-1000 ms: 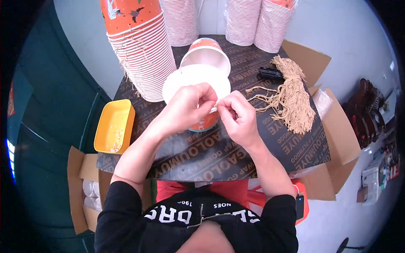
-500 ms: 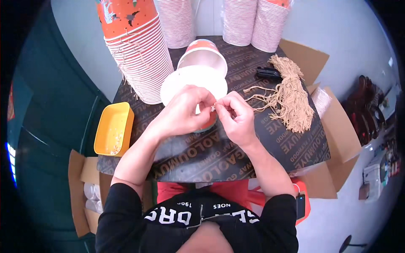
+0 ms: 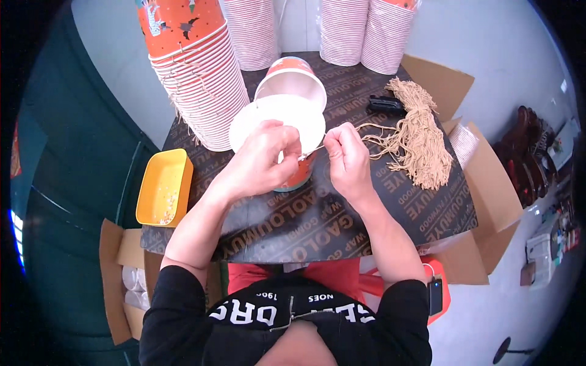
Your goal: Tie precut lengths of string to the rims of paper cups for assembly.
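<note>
A paper bucket (image 3: 274, 116) with a white inside and an orange outside stands tilted in front of me, its mouth toward me. At its near right rim, my left hand (image 3: 265, 158) is closed, thumb and fingers pinching the edge; the exact grip is partly hidden. A thin tan cord (image 3: 314, 150) runs taut from that rim to my right hand (image 3: 348, 155), which pinches it a little to the right. Behind, a second paper bucket (image 3: 293, 85) lies on its side. A bundle of tan cords (image 3: 421, 140) rests to the right, loose strands trailing toward my right hand.
A tall stack of orange buckets (image 3: 198, 85), cords hanging from it, stands at left. Wrapped bucket stacks (image 3: 345, 30) line the back. A yellow bin (image 3: 165, 186) sits at the table's left edge. A black tool (image 3: 386, 105) lies beside the cords. Cardboard boxes (image 3: 482, 207) flank the table.
My right hand has drawn away from my left hand to the right, pulling the cord out between them. My left hand stays at the bucket's rim.
</note>
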Demonstrator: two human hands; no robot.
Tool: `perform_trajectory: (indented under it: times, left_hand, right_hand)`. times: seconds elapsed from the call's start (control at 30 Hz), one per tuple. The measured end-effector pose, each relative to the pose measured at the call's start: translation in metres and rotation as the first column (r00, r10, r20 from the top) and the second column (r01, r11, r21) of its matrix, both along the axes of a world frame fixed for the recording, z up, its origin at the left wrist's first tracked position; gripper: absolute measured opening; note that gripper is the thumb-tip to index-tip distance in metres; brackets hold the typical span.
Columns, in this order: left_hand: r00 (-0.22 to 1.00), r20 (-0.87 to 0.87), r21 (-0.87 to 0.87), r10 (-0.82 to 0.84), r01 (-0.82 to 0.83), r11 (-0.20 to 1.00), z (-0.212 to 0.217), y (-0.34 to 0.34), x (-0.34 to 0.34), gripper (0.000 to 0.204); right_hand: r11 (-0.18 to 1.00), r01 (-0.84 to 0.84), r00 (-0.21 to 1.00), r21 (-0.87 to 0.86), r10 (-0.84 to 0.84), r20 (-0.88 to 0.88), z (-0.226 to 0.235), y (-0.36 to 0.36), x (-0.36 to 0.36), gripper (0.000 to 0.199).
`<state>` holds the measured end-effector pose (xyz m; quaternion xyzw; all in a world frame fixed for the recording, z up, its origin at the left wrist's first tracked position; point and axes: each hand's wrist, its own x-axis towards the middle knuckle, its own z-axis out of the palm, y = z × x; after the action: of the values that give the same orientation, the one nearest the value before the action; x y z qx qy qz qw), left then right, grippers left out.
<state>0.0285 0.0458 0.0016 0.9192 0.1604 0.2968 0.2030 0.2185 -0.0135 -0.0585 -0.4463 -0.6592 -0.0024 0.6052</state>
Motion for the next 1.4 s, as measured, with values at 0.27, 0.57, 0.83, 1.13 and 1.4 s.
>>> perform_trajectory:
  times: [0.27,0.57,0.83,1.13,1.4]
  left_hand:
    - [0.997,-0.040,0.015,-0.073,0.074,0.997,0.001,-0.001,-0.001,0.007]
    - [0.788,0.225,-0.030,0.573,-0.582,0.813,0.001,-0.027,-0.039,0.024]
    - [0.710,-0.082,-0.688,0.700,-0.548,0.475,-0.030,-0.030,-0.051,0.055]
    - [0.680,0.201,-0.008,0.705,-0.719,0.695,-0.029,-0.038,-0.037,0.019]
    - [0.734,0.042,0.863,0.678,-0.369,0.346,0.065,-0.090,-0.102,0.020]
  right_hand:
    - [0.996,0.088,0.995,-0.029,-0.087,0.056,-0.005,0.002,-0.005,0.015]
    - [0.992,0.026,0.991,0.121,-0.010,-0.133,0.004,0.000,0.009,0.007]
    - [0.976,0.070,0.992,0.205,-0.046,-0.118,0.005,0.006,0.021,0.012]
    - [0.966,0.080,0.985,0.245,-0.038,-0.171,0.007,0.008,0.024,0.010]
    - [0.951,0.153,0.967,0.269,-0.088,-0.240,0.007,0.008,0.041,0.012]
